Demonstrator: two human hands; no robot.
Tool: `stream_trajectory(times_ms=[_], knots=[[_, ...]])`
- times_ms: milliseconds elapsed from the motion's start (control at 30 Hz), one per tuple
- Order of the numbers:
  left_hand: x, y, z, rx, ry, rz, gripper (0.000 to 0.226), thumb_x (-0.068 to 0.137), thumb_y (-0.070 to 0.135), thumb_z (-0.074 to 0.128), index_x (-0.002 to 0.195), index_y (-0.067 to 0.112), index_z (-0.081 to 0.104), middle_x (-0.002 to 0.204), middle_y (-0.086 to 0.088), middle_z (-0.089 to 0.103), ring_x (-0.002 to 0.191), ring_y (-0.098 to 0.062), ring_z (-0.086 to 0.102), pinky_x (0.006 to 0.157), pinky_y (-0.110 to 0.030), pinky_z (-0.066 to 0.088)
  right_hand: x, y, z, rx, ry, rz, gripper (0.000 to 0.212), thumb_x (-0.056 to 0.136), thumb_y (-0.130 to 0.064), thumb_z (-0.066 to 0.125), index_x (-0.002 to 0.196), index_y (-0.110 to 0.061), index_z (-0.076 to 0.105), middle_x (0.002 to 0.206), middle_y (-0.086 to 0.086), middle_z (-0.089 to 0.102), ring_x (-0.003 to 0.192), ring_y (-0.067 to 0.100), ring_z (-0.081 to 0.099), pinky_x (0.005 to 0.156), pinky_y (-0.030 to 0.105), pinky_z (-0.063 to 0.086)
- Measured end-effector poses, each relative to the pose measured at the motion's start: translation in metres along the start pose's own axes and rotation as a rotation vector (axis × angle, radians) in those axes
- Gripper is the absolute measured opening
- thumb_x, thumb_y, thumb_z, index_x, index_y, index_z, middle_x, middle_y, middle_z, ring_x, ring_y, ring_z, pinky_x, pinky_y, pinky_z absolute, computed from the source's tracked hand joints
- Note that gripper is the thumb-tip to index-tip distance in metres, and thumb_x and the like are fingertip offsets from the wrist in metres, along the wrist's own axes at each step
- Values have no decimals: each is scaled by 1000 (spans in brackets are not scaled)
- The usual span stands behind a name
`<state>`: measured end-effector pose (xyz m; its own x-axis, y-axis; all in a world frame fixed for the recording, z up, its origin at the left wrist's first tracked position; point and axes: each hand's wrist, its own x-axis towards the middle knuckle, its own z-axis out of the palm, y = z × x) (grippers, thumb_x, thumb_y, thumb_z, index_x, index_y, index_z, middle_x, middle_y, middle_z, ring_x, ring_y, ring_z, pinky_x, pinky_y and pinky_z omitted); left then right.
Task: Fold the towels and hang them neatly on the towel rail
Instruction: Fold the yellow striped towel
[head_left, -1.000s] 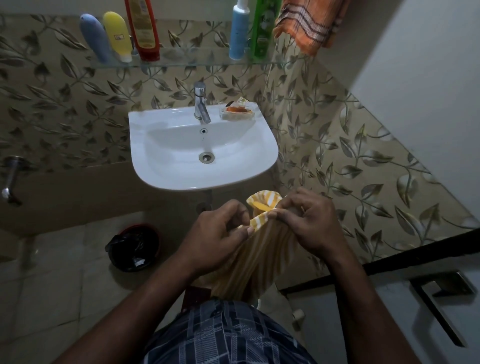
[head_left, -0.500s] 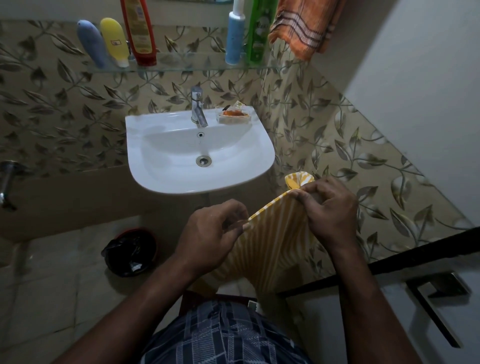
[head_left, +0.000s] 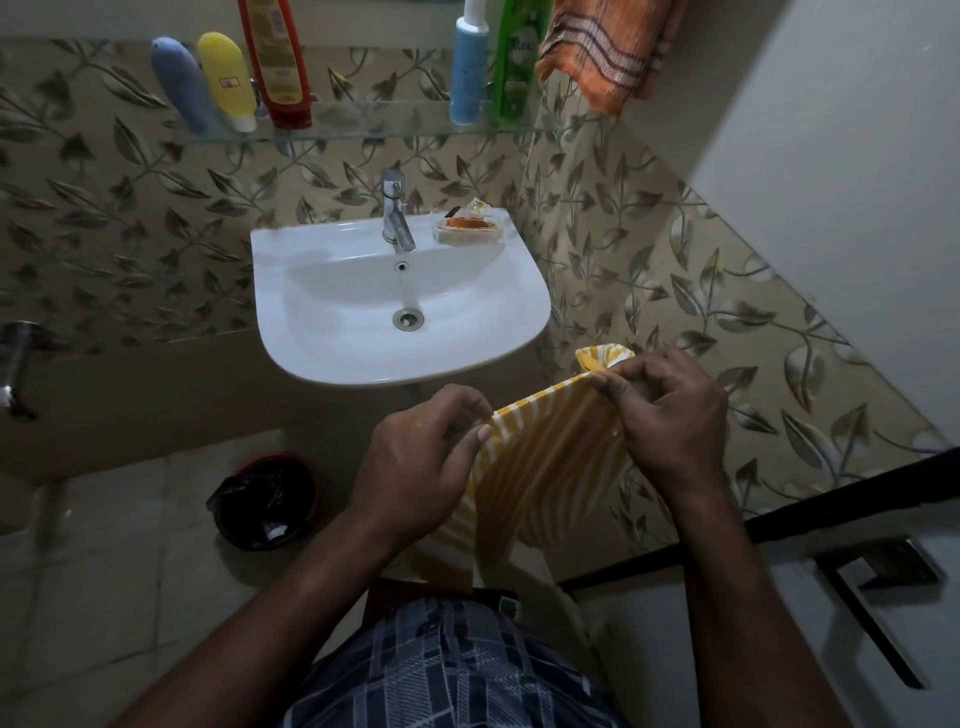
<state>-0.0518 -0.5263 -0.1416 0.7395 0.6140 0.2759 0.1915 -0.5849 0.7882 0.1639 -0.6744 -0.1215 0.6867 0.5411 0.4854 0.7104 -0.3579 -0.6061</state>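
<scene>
Both hands grip one yellow striped towel (head_left: 545, 467): my left hand (head_left: 421, 457) pinches the left end of its top edge and my right hand (head_left: 670, 415) pinches the right end, where a loose corner pokes up past my fingers. The cloth hangs down between them. That top edge runs straight, just nearer than the white sink's (head_left: 405, 375) rim and apart from it, with the leaf-patterned wall (head_left: 675, 291) close on the right and floor tiles (head_left: 104, 571) to the left around a black bin (head_left: 265, 501). An orange towel (head_left: 613, 52) hangs far up right.

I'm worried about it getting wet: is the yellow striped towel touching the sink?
No, the yellow striped towel, held by the left hand and right hand, is clear of the sink.
</scene>
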Motion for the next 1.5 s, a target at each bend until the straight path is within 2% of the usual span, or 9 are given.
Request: stream_trajectory(times_ms=[133,367,567,700,833,1000,1133,1333,1500], knots=[[2,1,-1,-139,-26,-147,17,95,16,72,101,32,73,84,13,73,78,-8,70,65,-28,55,-2,-1,2,13,-1,6,16,82,-25,89,84,-14,79,84,-4,66,80,13,62,75,26,46],[4,3,3,-53,-80,-169,24,94,13,69,105,30,83,95,17,79,88,5,71,76,-20,57,-9,0,9,-75,4,29,16,81,-26,90,83,-14,79,83,-12,59,78,2,53,71,18,37],[5,9,4,17,-24,-202,14,86,20,74,92,30,82,68,18,69,65,6,65,59,-10,43,-10,1,5,-53,28,41,14,80,-18,90,83,-11,79,83,-10,61,79,-2,51,76,-1,34],[6,11,4,43,47,-190,12,84,22,76,92,29,80,72,16,72,68,2,67,61,-16,49,-12,2,6,-82,27,56,15,80,-21,90,83,-12,79,82,-9,61,76,5,55,71,3,33],[9,13,6,158,-4,-175,32,83,36,60,103,25,82,87,9,80,78,-6,72,75,-28,59,-14,0,6,-64,14,55,14,80,-22,89,83,-14,79,83,-9,61,78,7,58,70,13,36],[11,15,7,115,-61,-178,29,83,38,56,94,27,81,80,14,75,73,-2,68,68,-26,54,-14,4,9,-81,28,90,13,80,-21,89,84,-14,80,83,-2,65,79,17,63,71,23,39],[18,20,10,106,-131,-79,27,87,34,54,96,24,78,83,13,69,75,-4,60,68,-24,41,-17,-3,15,-101,60,137,22,83,-11,83,104,-17,81,96,4,67,88,22,67,73,15,36],[30,18,5,115,-292,92,31,94,33,53,107,17,77,88,5,69,79,-13,62,67,-33,47,-21,-21,22,240,-503,-124,29,86,-27,81,114,-19,80,92,-5,62,86,2,59,73,9,42],[33,11,-6,59,-367,118,23,96,34,60,111,25,75,87,13,69,77,-4,63,68,-29,48,-17,-13,26,278,-593,-111,12,85,-31,82,91,-21,80,87,-11,67,81,6,65,70,20,47]])
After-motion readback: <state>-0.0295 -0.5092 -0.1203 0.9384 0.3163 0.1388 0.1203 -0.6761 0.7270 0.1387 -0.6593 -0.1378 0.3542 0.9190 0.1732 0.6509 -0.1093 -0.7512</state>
